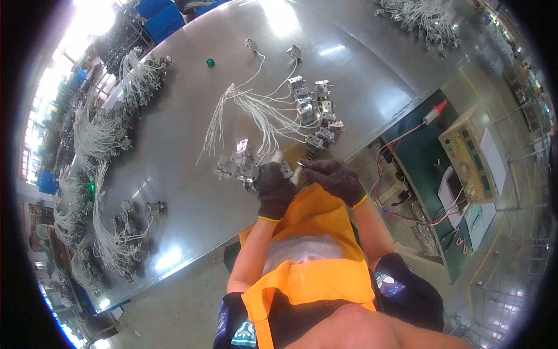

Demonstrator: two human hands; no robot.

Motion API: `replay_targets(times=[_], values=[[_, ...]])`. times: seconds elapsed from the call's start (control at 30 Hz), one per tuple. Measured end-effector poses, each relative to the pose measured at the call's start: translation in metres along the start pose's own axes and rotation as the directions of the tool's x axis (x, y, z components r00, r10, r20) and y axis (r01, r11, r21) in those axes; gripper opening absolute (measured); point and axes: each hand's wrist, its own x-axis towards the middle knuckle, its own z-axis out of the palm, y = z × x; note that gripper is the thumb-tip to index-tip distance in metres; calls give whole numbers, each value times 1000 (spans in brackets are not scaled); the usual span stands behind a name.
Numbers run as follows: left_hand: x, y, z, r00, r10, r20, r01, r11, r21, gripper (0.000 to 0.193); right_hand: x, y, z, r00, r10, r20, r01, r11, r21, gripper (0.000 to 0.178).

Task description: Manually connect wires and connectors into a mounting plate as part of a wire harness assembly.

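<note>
Both my hands wear dark gloves with yellow cuffs and meet at the table's near edge, above my orange apron. My left hand (275, 189) is closed around a small silver metal component (285, 169), partly hidden by the glove. Close beside it, my right hand (332, 179) pinches its fingertips together near a small pale, shiny bit too small to name. Left of my left hand lies a cluster of similar metal components (244, 157). Beyond, a fan of white wires (256, 110) runs to several metal components (304, 109) on the right.
Bundles of white-wired parts (96, 134) line the metal table's (192, 122) left side; another bundle (424, 20) lies far right. A green cap (210, 63) sits toward the back. At right, a green side table (450, 259) carries a beige instrument (468, 157), a red-tipped probe (433, 113) and scissors (462, 244).
</note>
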Motion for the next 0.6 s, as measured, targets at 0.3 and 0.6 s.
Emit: replay_targets(times=[0.3,0.6], values=[[5,-18,-1,987,157,27,-156,987,-36,24,25,-67,11,947,190,260,105,579,-808,23],[12,-12,4,991,133,17,-132,988,-79,35,34,-58,15,942,164,292,154,563,-812,24]])
